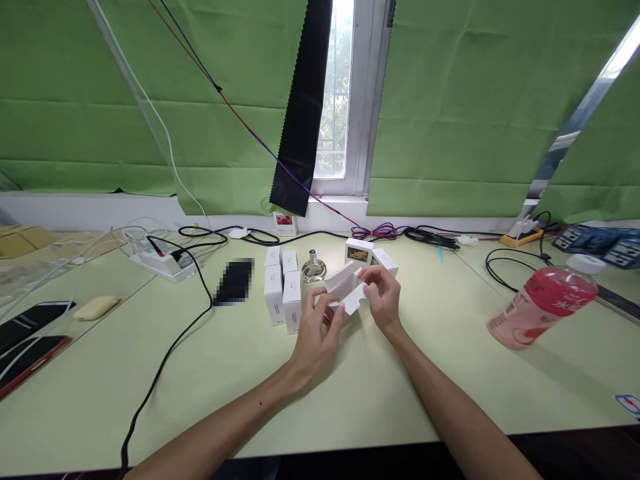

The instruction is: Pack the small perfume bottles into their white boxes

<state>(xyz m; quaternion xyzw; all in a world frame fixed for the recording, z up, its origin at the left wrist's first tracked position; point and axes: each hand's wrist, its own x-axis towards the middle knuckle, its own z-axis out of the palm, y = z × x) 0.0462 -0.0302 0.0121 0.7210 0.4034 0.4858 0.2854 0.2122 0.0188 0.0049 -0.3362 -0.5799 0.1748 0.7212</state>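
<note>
Between my hands is a small white cardboard box (345,287) with its end flaps standing open. My left hand (317,333) grips the box's near left side, thumb and fingers bent round it. At the opposite end, my right hand (383,293) pinches around a flap with curled fingers. Just beyond my left hand stands a clear glass bottle (313,268) with a silver top. Several upright white boxes (274,293) form a tight group left of it. Behind my right hand are a white box with a dark picture (359,252) and another white box (385,261).
A pink-labelled drink bottle (543,303) stands on the right. Left are a power strip (165,260), a pixelated dark rectangle (235,280), phones (33,323) and a cream oval object (96,308). A black cable (173,353) crosses the table; more cables lie along the wall.
</note>
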